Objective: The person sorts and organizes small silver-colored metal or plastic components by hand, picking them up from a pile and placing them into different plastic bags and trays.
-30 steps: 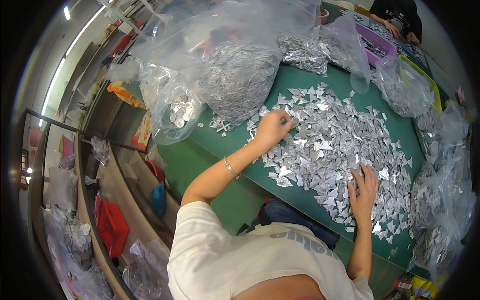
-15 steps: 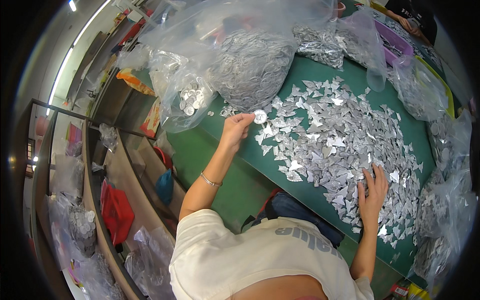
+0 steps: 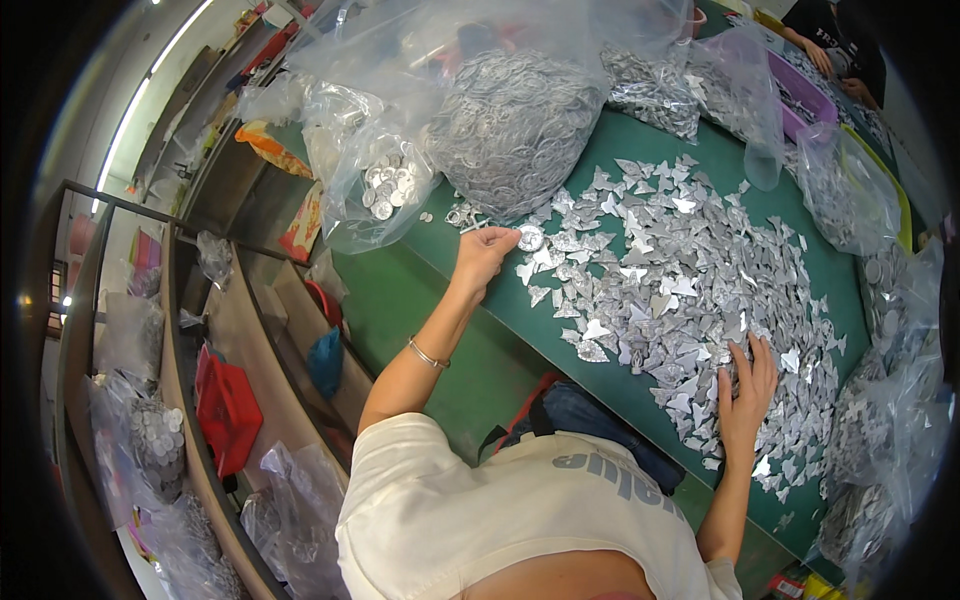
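While most of the green surface (image 3: 440,300) at frame centre lies under a broad spread of silvery foil pieces (image 3: 680,270), the sorting looks only partly done: a large clear bag of round foil discs (image 3: 515,125) stands full at upper centre, a smaller bag of discs (image 3: 385,185) sits to its left, and the spread is still thick. More filled bags (image 3: 870,200) crowd the right edge. Just below the big bag, the left hand (image 3: 482,252) pinches one round silver disc (image 3: 530,238) between its fingers at the spread's left rim. At lower right, the right hand (image 3: 745,385) rests flat, fingers splayed wide on the loose pieces, holding nothing.
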### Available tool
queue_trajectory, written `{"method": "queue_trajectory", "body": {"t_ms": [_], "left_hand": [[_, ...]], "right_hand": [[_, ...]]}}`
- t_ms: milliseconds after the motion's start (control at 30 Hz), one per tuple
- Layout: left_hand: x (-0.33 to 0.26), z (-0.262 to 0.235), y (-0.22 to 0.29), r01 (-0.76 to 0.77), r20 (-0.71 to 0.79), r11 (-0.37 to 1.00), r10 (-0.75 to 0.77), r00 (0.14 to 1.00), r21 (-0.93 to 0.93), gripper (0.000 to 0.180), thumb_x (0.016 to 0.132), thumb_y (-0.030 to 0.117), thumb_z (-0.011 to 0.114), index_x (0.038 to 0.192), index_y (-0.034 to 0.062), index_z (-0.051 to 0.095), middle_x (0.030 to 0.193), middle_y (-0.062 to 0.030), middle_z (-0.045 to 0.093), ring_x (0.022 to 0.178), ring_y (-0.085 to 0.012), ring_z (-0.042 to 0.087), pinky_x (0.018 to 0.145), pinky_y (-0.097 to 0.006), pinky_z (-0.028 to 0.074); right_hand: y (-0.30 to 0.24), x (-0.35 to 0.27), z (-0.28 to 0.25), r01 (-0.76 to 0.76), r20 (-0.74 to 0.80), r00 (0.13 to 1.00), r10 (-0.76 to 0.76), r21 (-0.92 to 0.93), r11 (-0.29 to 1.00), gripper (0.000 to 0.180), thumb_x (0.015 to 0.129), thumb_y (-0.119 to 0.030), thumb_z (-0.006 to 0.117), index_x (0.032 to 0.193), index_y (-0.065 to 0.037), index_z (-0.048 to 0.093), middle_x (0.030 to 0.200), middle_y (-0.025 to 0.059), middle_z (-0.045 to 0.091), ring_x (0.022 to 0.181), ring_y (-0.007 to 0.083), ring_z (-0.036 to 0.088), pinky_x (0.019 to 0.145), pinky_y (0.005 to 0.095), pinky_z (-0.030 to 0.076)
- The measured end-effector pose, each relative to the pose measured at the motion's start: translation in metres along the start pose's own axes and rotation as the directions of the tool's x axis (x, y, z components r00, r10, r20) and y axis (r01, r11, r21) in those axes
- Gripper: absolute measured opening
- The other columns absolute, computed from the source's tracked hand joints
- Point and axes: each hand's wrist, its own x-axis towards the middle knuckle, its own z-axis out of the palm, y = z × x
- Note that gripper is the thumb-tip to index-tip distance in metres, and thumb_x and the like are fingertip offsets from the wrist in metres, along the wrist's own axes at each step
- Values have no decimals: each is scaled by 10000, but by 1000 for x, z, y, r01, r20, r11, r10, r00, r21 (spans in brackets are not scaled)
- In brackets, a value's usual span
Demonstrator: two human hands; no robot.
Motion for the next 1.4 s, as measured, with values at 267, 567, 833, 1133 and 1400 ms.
{"method": "queue_trajectory", "body": {"t_ms": [267,567,833,1133,1400], "left_hand": [[-3,3,-4,36,37,999,-36,999,-7,144,789,170,674,784,29,648,549,90,476,432,1,315,380,-181,222],[-5,-30,21,-325,-186,943,308,933,-73,166,777,142,682,754,-13,628,579,60,499,497,-9,372,438,-189,270],[3,-86,26,-533,-543,838,504,672,118,161,794,125,658,757,-27,622,545,80,454,493,5,349,431,-182,256],[8,-105,-3,-447,-643,894,333,689,-16,174,786,129,664,715,-27,628,538,66,497,472,6,356,413,-184,251],[3,-88,-23,-406,-673,899,198,713,-166,179,793,139,664,756,-34,633,576,56,516,478,4,375,417,-179,258]], "right_hand": [[0,0,1,1,17,1000,-1,-3,1000,324,779,-88,586,1101,-56,565,1264,150,449,1205,357,374,1002,456,254],[3,-7,4,2,59,998,2,-68,998,302,832,-132,535,1115,-28,555,1294,169,421,1234,369,321,1006,479,228],[3,-8,5,-51,128,989,72,-160,986,298,878,-180,498,1129,-25,536,1318,188,384,1263,366,281,1016,502,216],[16,-6,10,156,-51,985,-162,-100,983,350,846,-229,568,1135,-32,579,1180,228,502,1113,400,435,962,488,315],[20,-9,12,177,-50,982,-182,-103,979,335,834,-198,590,1118,-20,588,1186,226,504,1108,396,445,957,483,332]]}}
